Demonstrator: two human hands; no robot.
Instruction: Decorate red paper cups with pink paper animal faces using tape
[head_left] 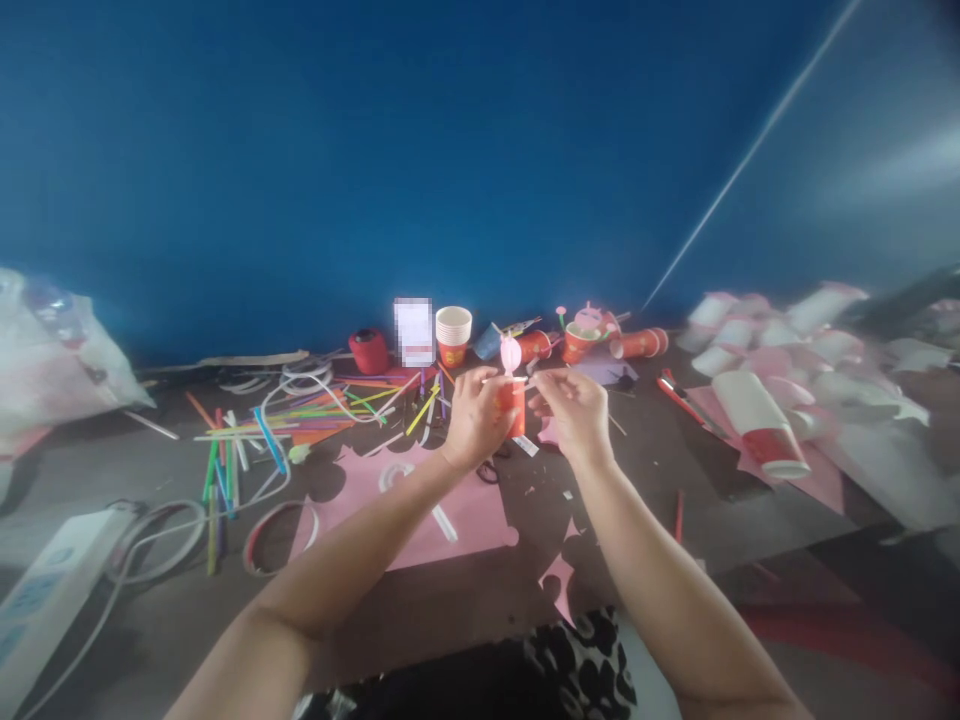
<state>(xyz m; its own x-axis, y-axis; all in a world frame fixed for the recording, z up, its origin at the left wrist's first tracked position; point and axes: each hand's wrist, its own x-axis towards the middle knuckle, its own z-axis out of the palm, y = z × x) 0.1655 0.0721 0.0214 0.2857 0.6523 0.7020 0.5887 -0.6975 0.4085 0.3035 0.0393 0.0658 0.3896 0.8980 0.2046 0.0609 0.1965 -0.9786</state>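
Observation:
My left hand (474, 417) is closed around a small red paper cup (514, 405) held above the table. A pink paper shape (510, 354) stands up from the cup's top, and a thin white stick (504, 379) crosses it. My right hand (574, 408) is just right of the cup, its fingers pinched on the end of that white stick. Both forearms reach in from the bottom of the view.
Pink paper sheets (420, 505) and scraps lie below my hands. Several coloured straws (300, 420) are spread at left, with white cables and a power strip (45, 590). Red and white cups (453, 335) stand at the back; more cups (757, 410) lie at right.

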